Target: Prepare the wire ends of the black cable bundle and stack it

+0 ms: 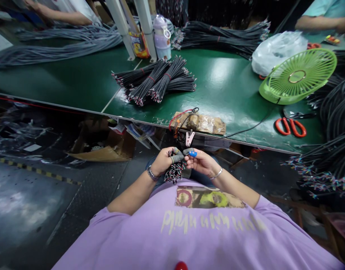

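Observation:
My left hand [164,160] is closed around a bundle of thin black cables [174,171], whose stripped ends with red, white and green wires fan out toward my lap. Grey covers wrap some of my fingertips. Close beside it, my right hand [199,162] pinches at the wire ends, with blue tape or a blue cover [192,153] on one finger; what lies between its fingertips is too small to make out. Just beyond my hands, a pink clip [189,138] hangs at the table edge below a stained board [209,123] with red and black leads.
Tied black cable bundles [158,79] lie on the green table [225,84]. To the right are a green fan [297,77], red-handled scissors [290,126], a plastic bag [278,52] and more cables [339,108]. A bottle [162,39] stands behind. Two other people work across the table.

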Motion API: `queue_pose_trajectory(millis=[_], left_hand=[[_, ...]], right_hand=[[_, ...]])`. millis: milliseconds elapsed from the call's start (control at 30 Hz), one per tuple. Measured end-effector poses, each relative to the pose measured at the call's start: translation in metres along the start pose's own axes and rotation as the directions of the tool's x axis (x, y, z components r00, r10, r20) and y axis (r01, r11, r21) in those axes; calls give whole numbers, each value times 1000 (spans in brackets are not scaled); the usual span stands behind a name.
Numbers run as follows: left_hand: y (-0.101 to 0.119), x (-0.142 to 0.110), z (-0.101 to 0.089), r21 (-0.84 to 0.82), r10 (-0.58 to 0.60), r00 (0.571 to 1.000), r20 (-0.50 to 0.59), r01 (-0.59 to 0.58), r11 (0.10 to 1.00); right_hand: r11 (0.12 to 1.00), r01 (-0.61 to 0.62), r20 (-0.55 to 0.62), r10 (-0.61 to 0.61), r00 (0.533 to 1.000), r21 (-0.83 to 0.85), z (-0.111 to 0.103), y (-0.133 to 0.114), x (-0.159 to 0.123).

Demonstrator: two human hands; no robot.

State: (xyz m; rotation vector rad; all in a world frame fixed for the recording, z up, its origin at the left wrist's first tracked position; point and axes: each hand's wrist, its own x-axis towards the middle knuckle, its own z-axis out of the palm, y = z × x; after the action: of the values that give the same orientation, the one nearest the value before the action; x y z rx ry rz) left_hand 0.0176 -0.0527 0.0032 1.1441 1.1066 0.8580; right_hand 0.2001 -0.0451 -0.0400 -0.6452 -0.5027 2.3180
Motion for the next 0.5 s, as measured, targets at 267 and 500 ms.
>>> queue_pose_trajectory(millis=[267, 500], left_hand=[[-1, 0, 1, -15, -14, 1000, 14, 15, 1000], [-5, 2, 0, 164, -1, 996, 92, -14, 986]], right_hand=[[1000, 8, -9, -8, 1000, -6, -1, 3, -1], [960, -69, -121, 37, 992, -272, 8, -6, 0]])
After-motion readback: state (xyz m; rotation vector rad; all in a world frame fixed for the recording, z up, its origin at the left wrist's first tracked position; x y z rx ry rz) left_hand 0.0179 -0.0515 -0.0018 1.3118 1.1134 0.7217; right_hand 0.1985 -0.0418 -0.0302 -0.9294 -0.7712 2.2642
